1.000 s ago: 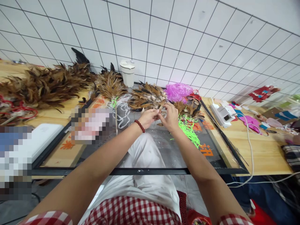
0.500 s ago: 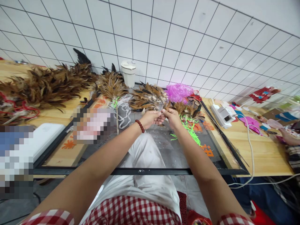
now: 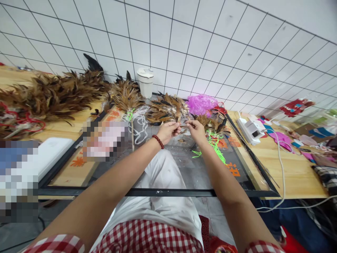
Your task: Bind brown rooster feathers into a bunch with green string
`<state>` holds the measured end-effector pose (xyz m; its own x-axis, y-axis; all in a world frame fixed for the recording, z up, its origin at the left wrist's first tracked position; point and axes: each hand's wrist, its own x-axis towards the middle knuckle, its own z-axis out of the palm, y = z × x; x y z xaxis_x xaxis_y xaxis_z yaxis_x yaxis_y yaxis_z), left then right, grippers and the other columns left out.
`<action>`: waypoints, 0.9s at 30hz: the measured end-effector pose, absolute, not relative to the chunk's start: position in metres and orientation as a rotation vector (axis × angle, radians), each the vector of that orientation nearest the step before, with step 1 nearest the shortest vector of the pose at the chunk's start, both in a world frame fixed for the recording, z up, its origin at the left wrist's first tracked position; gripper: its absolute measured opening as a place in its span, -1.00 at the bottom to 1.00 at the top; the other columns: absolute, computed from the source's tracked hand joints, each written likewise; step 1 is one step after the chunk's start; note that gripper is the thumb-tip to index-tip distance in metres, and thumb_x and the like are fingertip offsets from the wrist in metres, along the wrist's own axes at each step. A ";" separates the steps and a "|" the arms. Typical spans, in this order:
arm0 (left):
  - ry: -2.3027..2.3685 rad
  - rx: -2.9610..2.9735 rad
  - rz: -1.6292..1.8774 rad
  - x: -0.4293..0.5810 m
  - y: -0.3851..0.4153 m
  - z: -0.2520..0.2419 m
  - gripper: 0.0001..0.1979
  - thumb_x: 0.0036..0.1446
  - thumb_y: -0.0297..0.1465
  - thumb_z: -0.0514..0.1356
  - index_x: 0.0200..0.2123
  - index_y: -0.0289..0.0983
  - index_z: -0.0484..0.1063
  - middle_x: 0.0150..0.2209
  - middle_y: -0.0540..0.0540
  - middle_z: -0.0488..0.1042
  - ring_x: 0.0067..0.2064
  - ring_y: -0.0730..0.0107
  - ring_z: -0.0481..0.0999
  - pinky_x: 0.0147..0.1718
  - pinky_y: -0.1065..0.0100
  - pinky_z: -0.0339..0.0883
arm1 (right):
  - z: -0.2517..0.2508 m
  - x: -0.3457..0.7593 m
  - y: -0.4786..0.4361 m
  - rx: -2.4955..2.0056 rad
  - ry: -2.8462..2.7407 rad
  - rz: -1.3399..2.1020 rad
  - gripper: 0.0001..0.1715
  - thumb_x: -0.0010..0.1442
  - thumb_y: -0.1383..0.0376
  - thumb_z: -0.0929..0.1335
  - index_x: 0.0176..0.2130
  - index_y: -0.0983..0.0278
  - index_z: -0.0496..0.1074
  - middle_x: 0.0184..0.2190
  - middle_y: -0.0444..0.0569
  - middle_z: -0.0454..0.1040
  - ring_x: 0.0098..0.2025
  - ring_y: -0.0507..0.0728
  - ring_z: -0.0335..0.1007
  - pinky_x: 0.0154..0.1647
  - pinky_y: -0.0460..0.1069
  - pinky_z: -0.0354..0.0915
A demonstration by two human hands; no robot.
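Observation:
Over the glass-topped black frame [image 3: 179, 192], my left hand [image 3: 170, 132] has its fingertips pinched on a small brown feather [image 3: 183, 126]. Its other end runs to my right hand [image 3: 196, 129], whose thumb and finger are closed together there, a short gap away. Just behind my hands lies a loose pile of brown feathers [image 3: 164, 109]. A smaller feather bunch [image 3: 210, 123] rests beyond my right hand, and bright green cords [image 3: 216, 149] trail beside my right forearm. Left of the pile, a feather bunch on a stick [image 3: 127, 96] is tied with green cord.
White cord [image 3: 139, 128] lies by the stick. A lidded white bin [image 3: 145, 82] and pink plastic film [image 3: 202, 103] stand along the tiled wall. Large feather bundles [image 3: 50, 93] cover the left. To the right are a power strip [image 3: 250, 130], a cable and another person's sleeve [image 3: 326, 177].
My hands have drawn apart a little, my right hand moving right, and the feather now shows between them. The person's arm at the far right has shifted.

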<state>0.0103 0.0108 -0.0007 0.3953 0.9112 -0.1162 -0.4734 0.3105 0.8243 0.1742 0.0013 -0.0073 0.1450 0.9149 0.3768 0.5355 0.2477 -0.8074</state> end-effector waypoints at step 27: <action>0.827 0.868 1.105 0.016 0.008 -0.002 -0.83 -0.02 -0.40 0.32 -0.40 -0.42 0.49 -0.45 -0.14 0.55 -0.45 0.43 0.53 -0.41 0.38 0.41 | 0.000 0.153 -0.005 -0.911 -0.971 1.247 -0.60 -0.15 0.09 0.51 -0.43 0.24 0.34 -0.52 -0.19 0.41 -0.51 -0.06 0.29 -0.43 -0.13 0.27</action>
<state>0.0156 0.0083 -0.0022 0.2405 0.9627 -0.1239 -0.3903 0.2128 0.8958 0.1525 -0.0047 -0.0001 0.0612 0.9942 0.0885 -0.3289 0.1038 -0.9386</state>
